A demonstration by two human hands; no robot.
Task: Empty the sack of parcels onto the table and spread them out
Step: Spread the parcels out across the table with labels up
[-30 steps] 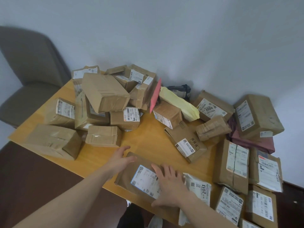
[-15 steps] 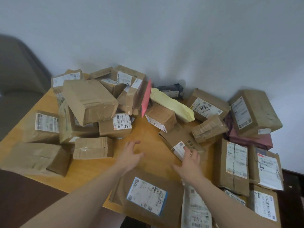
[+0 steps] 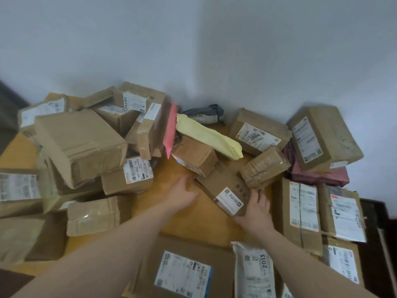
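Spreading step in hand: parcels already cover the wooden surface (image 3: 206, 224). Left hand (image 3: 182, 195) and right hand (image 3: 256, 208), fingers loosely spread, flank 1 flat labelled box (image 3: 223, 190). Next: draw it clear of the pile.

The left hand (image 3: 182, 195) is smeared by motion, so how its fingers lie cannot be told; its tips meet the flat box (image 3: 223, 190), whose far end is buried under a small carton (image 3: 194, 154). The right hand (image 3: 256, 208) covers that box's near corner, and its thumb side is out of sight. At nine o'clock the parcels (image 3: 20, 187) are cut by the edge and their labels are blurred past reading. At six o'clock a flat mailer (image 3: 184, 271) and a white bag (image 3: 254, 272) run off the bottom. At twelve o'clock a dark bag (image 3: 204, 112) is half hidden behind a yellow packet (image 3: 209, 136). A maroon bag (image 3: 320, 176) at three o'clock lies mostly under a box (image 3: 324, 138).
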